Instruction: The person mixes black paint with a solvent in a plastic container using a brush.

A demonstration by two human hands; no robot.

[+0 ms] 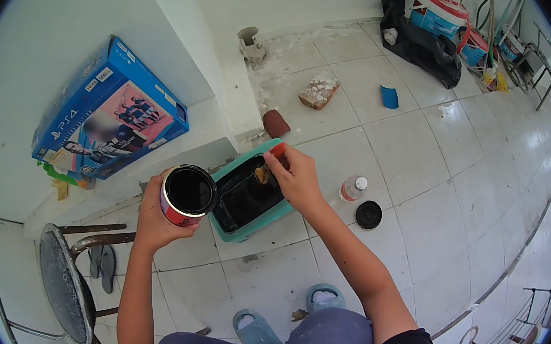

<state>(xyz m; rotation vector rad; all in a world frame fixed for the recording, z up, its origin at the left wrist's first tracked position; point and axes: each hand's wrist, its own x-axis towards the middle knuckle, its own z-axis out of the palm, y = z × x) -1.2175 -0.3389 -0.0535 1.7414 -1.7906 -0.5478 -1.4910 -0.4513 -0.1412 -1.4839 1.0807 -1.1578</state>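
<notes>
My left hand (pixel 158 217) is wrapped round an open paint can (pixel 185 197) with dark, glossy contents, at the left rim of a teal tray (pixel 236 236). Black paint covers the inside of the tray. Over the tray's far right side, my right hand (pixel 292 177) pinches the red handle (pixel 278 150) of a tool. A yellowish end (pixel 262 174), seemingly the tool's bristles, shows below the fingers inside the tray. To the right, a clear bottle (pixel 354 188) with a white cap and a round black lid (pixel 368 215) are on the tiled floor.
A blue PS4 box (pixel 117 112) leans at the left wall, above a round stool (pixel 65 284). Beyond the tray lie a reddish-brown piece (pixel 276 124), a broken brick (pixel 319 92) and a blue scrap (pixel 389 97). A black bag (pixel 422 50) and paint buckets (pixel 438 14) are at the back.
</notes>
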